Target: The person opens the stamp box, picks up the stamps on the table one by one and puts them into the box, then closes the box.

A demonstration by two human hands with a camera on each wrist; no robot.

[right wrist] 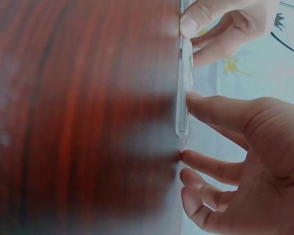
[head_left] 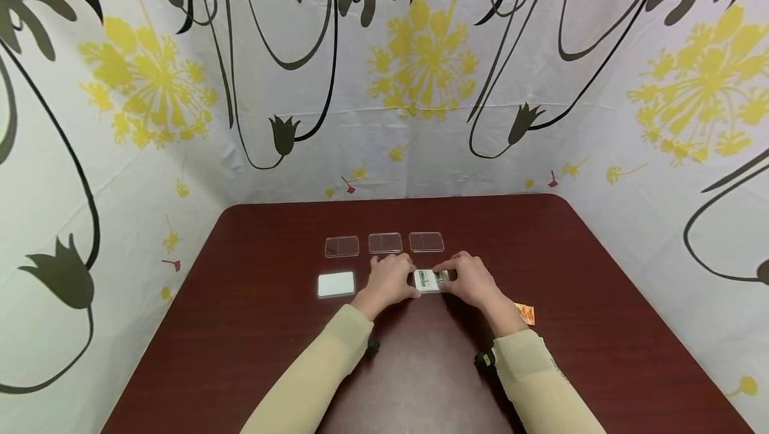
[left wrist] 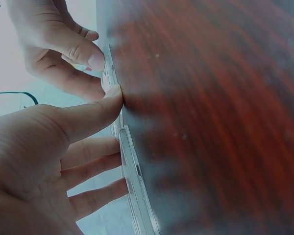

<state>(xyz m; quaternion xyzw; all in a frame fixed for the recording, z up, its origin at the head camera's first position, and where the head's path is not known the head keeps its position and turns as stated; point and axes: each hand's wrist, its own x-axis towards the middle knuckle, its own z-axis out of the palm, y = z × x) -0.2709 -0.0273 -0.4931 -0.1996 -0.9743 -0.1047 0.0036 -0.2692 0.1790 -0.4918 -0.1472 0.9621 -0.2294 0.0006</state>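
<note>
A shallow clear case (head_left: 427, 290) lies flat on the table, holding small white-and-green packets (head_left: 426, 278). My left hand (head_left: 390, 279) steadies the case's left end, its thumb on the near edge and its fingers toward the far side. From the right, my right hand (head_left: 471, 280) bends thumb and index finger over a packet at the case's right end, partly hiding it. In the right wrist view the right thumb touches the top of the case (right wrist: 183, 110). Left of my left hand is a second shallow case with a white surface (head_left: 336, 284).
Behind the hands, three clear plastic pieces (head_left: 342, 246) (head_left: 385, 242) (head_left: 426, 242) lie in a row. An orange printed packet (head_left: 526, 314) sits beside the right wrist, partly covered by it. Floral cloth (head_left: 408, 153) hangs around the dark red table (head_left: 270, 327).
</note>
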